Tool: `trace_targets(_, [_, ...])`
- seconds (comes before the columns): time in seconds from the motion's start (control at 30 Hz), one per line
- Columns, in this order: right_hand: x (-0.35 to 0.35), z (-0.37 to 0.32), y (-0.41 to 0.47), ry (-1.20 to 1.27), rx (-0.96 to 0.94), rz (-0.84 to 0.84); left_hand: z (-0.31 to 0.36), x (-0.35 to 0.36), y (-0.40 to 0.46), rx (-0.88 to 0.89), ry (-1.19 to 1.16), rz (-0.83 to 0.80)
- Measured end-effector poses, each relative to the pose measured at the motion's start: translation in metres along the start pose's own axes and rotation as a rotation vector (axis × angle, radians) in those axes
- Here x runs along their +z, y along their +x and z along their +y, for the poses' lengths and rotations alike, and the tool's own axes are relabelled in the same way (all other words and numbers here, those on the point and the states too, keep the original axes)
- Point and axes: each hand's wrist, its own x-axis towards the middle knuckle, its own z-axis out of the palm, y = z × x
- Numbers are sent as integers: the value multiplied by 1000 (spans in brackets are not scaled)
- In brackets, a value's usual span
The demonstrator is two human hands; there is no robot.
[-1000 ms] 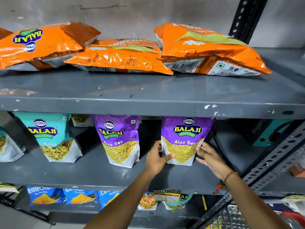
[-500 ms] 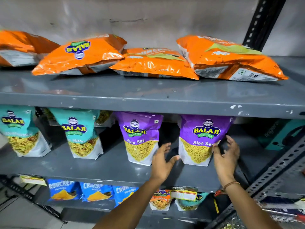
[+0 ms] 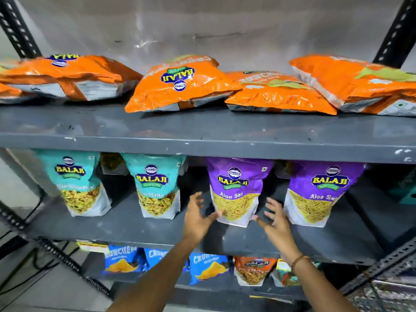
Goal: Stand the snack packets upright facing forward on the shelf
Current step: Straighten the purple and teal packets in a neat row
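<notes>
Two purple Aloo Sev packets stand upright on the middle shelf (image 3: 126, 224): one in the centre (image 3: 236, 192) and one further right (image 3: 319, 192). My left hand (image 3: 198, 216) is open just left of the centre purple packet, its thumb close to the packet's lower corner. My right hand (image 3: 273, 218) is open between the two purple packets, holding nothing. Two teal packets (image 3: 78, 183) (image 3: 157, 185) stand upright to the left. Several orange packets (image 3: 180, 82) lie flat on the top shelf (image 3: 202, 129).
Blue Crunchex packets (image 3: 121, 260) and an orange packet (image 3: 254, 270) stand on the bottom shelf. Black slotted uprights (image 3: 396, 32) frame the rack, against a grey wall. A dark teal box (image 3: 405, 190) sits at the far right of the middle shelf.
Both hands let go of the right purple packet and shifted left to either side of the centre purple one. The view moved left, bringing a second teal packet into sight.
</notes>
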Motion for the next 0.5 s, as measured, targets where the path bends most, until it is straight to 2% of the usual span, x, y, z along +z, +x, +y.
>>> trace_targets(0.1, [10, 10, 12, 39, 139, -138, -5, -2, 18, -91, -21, -159])
trace_targets(0.23, [15, 25, 32, -25, 180, -311, -12, 7, 34, -181, -74, -316])
trace_targets(0.3, [16, 31, 38, -32, 191, -317, -17, 12, 41, -181, -96, -381])
trace_targets(0.37, [17, 33, 42, -22, 188, -301, -21, 17, 44, -170, -80, -389])
trace_targets(0.5, [16, 38, 51, 2, 176, -322, -24, 22, 42, -162, -88, -306])
